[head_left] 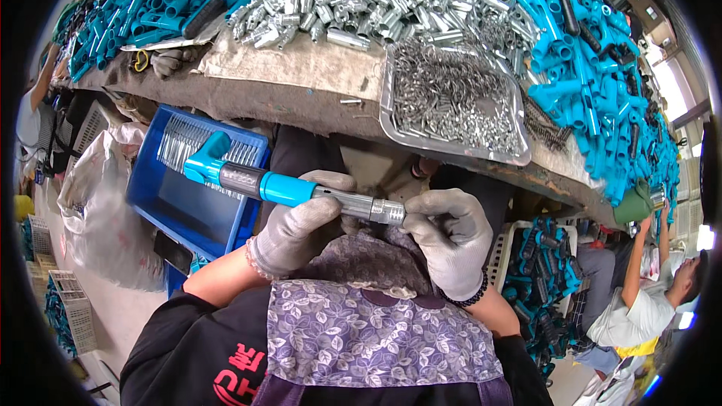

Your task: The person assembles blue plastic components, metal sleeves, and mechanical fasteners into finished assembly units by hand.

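My left hand (307, 218), in a grey glove, is wrapped round a hand tool with a teal T-shaped handle (209, 156), a black grip and a silver metal barrel (353, 204). The tool lies nearly level in front of my apron, its barrel end toward the right. At that end, the gloved fingers of my right hand (451, 237) are pinched together against the tip. Whatever they hold there is hidden or too small to make out. Beyond my hands, a clear plastic tray (453, 147) of small springs and pins sits at the bench edge.
Silver metal tubes (368, 0) are heaped on the bench (293, 68) between piles of teal tool bodies (594, 105). Left of me is a blue crate (169, 214) with rows of silver parts, beside a white plastic bag (109, 207). At right, a crate holds teal-black tools (538, 263); a co-worker (639, 308) sits beyond.
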A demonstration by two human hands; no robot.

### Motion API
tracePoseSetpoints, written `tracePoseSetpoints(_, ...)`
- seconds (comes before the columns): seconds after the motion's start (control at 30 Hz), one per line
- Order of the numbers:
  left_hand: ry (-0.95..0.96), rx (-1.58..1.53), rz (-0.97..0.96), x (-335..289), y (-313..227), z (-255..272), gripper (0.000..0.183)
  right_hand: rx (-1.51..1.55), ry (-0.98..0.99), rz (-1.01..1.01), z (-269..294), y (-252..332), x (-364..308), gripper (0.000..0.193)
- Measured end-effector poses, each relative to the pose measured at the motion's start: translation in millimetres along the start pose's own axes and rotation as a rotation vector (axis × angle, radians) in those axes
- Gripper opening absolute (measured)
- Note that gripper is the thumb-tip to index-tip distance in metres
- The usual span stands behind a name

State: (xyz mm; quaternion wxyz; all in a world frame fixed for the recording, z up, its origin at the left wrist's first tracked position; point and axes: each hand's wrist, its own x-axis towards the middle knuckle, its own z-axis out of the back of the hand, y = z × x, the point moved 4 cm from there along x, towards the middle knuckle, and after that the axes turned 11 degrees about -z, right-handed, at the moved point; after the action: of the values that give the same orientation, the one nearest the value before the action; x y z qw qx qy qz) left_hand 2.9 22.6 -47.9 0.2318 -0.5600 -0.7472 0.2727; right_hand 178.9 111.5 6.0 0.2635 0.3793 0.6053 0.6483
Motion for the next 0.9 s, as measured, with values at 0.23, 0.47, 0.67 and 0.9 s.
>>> tracePoseSetpoints(0.23, -0.001, 0.223, -0.055, -12, 17, 4, 0.046, 0.142, 0.118, -0.607, 4, -37, -20, 0.026)
tracePoseSetpoints(0.47, -0.037, 0.2, 0.003, -18, 25, 5, 0.048, -0.191, 0.126, -0.255, 13, -44, -23, 0.021)
tracePoseSetpoints(0.67, 0.047, 0.355, -0.013, -18, 26, 5, 0.038, -0.119, 0.0, -0.238, 6, -55, -24, 0.042)
tracePoseSetpoints(0.9, 0.053, 0.402, 0.063, -17, 26, 3, 0.039, -0.091, 0.255, -0.365, 22, -64, -30, 0.045)
